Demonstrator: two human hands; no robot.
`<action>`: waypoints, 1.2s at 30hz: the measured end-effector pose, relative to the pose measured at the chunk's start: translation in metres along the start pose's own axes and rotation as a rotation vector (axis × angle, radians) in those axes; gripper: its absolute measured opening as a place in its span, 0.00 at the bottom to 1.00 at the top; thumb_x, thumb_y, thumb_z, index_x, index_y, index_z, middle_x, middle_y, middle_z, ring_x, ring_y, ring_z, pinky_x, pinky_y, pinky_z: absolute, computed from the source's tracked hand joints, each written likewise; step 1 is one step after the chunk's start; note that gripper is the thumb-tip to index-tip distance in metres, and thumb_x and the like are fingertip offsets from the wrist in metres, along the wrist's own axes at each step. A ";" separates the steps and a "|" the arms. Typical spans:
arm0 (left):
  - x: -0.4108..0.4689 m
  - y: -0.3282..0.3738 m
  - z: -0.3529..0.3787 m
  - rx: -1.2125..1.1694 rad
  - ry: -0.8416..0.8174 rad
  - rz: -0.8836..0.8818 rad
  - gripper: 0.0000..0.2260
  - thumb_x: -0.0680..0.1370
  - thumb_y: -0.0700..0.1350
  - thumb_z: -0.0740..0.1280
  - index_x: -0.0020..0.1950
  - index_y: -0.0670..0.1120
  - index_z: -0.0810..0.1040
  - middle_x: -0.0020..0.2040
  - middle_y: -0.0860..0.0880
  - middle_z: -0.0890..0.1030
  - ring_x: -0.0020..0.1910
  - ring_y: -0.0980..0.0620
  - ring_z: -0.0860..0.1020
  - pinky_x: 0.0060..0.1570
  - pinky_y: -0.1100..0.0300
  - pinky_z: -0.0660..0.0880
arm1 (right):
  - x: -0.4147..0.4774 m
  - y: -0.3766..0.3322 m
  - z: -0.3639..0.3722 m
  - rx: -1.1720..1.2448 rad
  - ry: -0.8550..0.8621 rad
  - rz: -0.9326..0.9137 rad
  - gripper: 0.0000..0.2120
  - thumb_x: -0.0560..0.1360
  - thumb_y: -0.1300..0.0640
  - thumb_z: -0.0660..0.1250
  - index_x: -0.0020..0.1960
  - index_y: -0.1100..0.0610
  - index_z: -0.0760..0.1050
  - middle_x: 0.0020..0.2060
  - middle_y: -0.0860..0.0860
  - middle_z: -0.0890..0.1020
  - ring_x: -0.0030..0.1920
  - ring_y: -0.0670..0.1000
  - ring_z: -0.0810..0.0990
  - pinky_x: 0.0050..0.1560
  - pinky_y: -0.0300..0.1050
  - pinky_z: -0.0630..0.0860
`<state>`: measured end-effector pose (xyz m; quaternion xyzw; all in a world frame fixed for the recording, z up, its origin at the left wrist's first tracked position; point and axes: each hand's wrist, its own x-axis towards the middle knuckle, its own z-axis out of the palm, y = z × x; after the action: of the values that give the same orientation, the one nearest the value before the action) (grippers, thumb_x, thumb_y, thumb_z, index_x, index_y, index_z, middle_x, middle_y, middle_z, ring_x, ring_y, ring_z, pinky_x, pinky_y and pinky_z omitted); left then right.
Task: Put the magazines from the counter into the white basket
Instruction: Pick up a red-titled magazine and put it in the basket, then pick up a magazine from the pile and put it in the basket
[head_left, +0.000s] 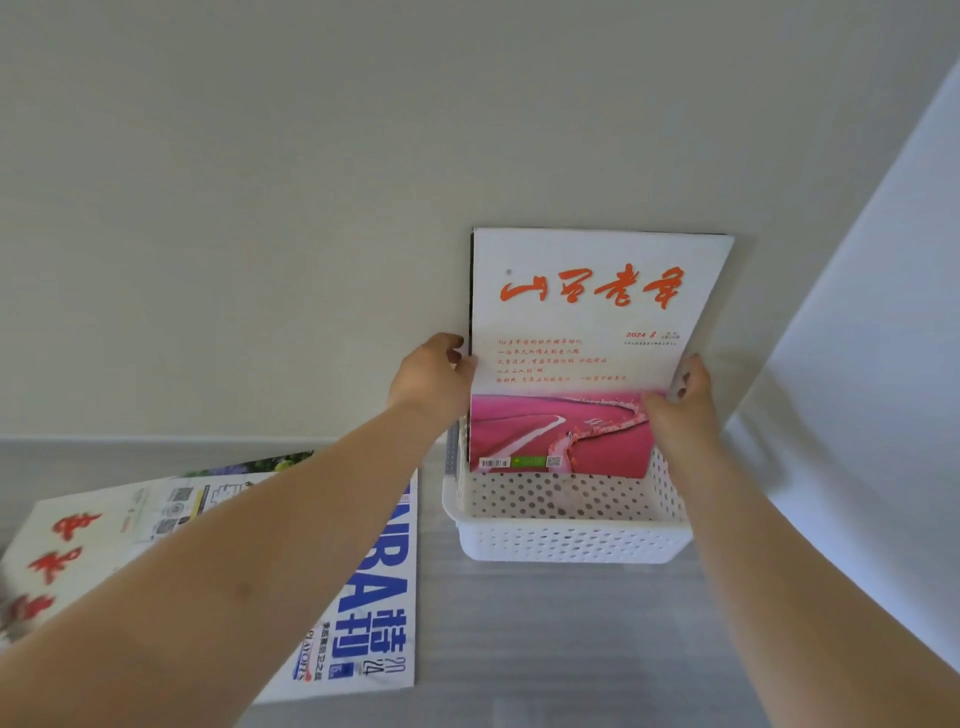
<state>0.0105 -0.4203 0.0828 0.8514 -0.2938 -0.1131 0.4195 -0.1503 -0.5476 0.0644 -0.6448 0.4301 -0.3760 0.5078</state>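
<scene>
A white perforated basket sits on the grey counter against the wall. A magazine with a white and pink cover and red script stands upright in the basket's far side, leaning on the wall, with a darker magazine edge showing behind it. My left hand grips its left edge and my right hand grips its right edge. On the counter to the left lies a magazine with big blue letters, and further left a white one with red characters, both partly hidden by my left forearm.
The grey counter runs along a plain pale wall. A white surface rises at an angle on the right, close to the basket. More magazine covers peek out behind the blue-lettered one.
</scene>
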 end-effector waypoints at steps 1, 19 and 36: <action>-0.007 -0.002 -0.005 -0.016 -0.011 -0.002 0.16 0.77 0.45 0.58 0.65 0.45 0.69 0.63 0.47 0.76 0.51 0.50 0.75 0.46 0.63 0.70 | -0.006 -0.003 -0.002 -0.016 0.011 -0.012 0.26 0.73 0.70 0.56 0.69 0.54 0.58 0.51 0.46 0.66 0.52 0.45 0.66 0.51 0.41 0.66; -0.292 -0.235 -0.218 0.157 0.043 -0.307 0.10 0.75 0.39 0.62 0.54 0.47 0.78 0.60 0.45 0.78 0.56 0.45 0.76 0.51 0.57 0.70 | -0.342 0.034 0.097 -0.563 -0.537 -0.240 0.24 0.75 0.57 0.60 0.70 0.50 0.59 0.73 0.48 0.59 0.73 0.47 0.56 0.71 0.41 0.52; -0.303 -0.317 -0.329 0.489 0.401 -0.066 0.06 0.72 0.40 0.66 0.46 0.41 0.81 0.50 0.40 0.81 0.52 0.38 0.75 0.52 0.47 0.68 | -0.448 0.079 0.176 -1.098 -0.667 -0.474 0.34 0.70 0.30 0.46 0.72 0.42 0.43 0.73 0.46 0.36 0.67 0.48 0.27 0.52 0.39 0.12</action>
<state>0.0404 0.1237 0.0233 0.9414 -0.1959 0.1175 0.2480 -0.1573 -0.0791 -0.0694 -0.9670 0.2260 0.0145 0.1164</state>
